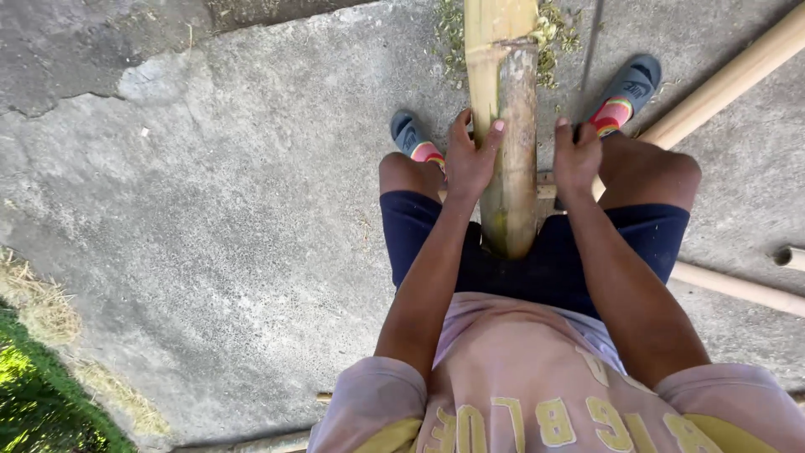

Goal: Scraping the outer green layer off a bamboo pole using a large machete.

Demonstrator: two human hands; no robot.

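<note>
A thick bamboo pole (513, 126) runs away from me between my knees, its near end resting against my lap; the near stretch is brown and weathered, the far stretch pale yellow and scraped. My left hand (471, 158) lies against the pole's left side, fingers spread, thumb on top. My right hand (575, 155) is just right of the pole with fingers curled; whether it grips anything is unclear. A thin bamboo strip (547, 186) crosses under the pole near that hand.
I sit on cracked concrete, both feet in grey slides (627, 88) beside the pole. Thinner bamboo poles (728, 84) lie at the right, another (738, 287) by my right thigh. Green shavings (553, 29) litter the far end. Grass (33, 394) borders the lower left.
</note>
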